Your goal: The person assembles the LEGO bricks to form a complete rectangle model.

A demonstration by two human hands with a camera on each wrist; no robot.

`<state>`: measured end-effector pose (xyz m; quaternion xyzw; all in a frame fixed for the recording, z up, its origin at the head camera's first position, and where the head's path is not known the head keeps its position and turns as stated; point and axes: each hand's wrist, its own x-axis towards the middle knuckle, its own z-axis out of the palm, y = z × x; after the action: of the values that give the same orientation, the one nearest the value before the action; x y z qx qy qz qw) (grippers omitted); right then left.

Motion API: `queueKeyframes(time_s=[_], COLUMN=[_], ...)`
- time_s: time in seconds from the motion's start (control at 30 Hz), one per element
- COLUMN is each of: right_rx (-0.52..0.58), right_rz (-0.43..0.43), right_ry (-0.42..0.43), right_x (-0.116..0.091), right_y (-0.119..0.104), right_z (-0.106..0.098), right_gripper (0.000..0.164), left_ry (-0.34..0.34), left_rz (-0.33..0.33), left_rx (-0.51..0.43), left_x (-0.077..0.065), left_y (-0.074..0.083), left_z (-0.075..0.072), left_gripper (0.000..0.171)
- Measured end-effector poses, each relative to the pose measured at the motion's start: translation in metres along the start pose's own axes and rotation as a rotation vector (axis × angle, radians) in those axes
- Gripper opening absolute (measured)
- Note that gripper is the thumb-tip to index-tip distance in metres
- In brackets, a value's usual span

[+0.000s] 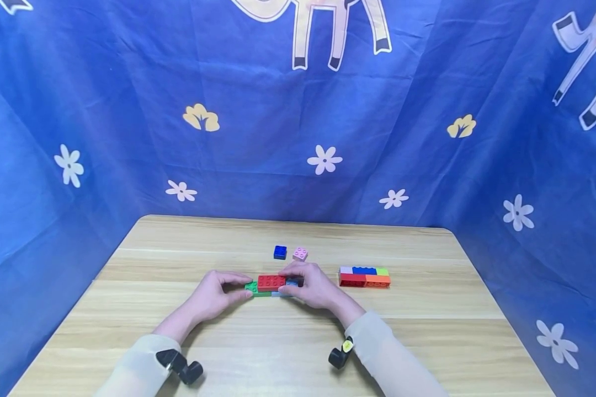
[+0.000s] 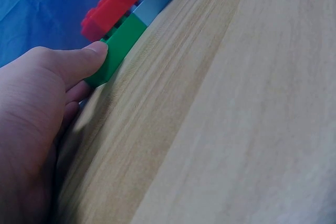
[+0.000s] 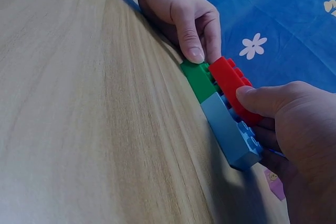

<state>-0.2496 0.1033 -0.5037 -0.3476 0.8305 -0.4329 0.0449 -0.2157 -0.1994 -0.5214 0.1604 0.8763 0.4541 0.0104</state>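
Observation:
A green brick [image 2: 122,50] and a light blue brick [image 3: 227,129] lie end to end on the table in front of me. My left hand [image 1: 214,298] pinches the green brick's outer end between thumb and fingers. Held by my right hand [image 1: 317,285], a red brick [image 1: 271,283] sits across the seam above both. Studs show between the red brick and the lower bricks in the wrist views, so it looks not fully pressed down. The right thumb [image 3: 257,98] lies on the red brick's near side; the other right fingers are partly hidden behind it.
Behind the hands lie a small dark blue brick [image 1: 280,252] and a small pink brick [image 1: 300,253]. To the right stands a two-layer block of joined bricks [image 1: 365,277] in several colours. A blue patterned cloth [image 1: 278,138] surrounds the wooden table [image 1: 278,353].

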Motion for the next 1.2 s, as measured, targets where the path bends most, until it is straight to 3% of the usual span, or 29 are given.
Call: queueKeyframes(time_s=[0.5, 0.73, 0.93, 1.2], right_rx=[-0.067, -0.088, -0.098, -0.089], right_rz=[-0.022, -0.023, -0.025, -0.064], right_ry=[-0.03, -0.045, -0.046, -0.049], right_x=[0.0, 0.001, -0.001, 0.0], right_y=[-0.003, -0.005, -0.006, -0.005], right_z=[-0.001, -0.001, -0.002, -0.003], right_gripper=[0.037, 0.036, 0.035, 0.032], left_ry=[-0.014, -0.035, -0.042, -0.014], left_rz=[-0.004, 0.01, 0.02, 0.045], left_rx=[-0.007, 0.007, -0.027, -0.023], left_x=[0.0, 0.003, 0.01, 0.015], left_y=[0.002, 0.014, 0.027, 0.029], left_z=[-0.001, -0.004, 0.004, 0.013], left_gripper=[0.034, 0.042, 0.049, 0.037])
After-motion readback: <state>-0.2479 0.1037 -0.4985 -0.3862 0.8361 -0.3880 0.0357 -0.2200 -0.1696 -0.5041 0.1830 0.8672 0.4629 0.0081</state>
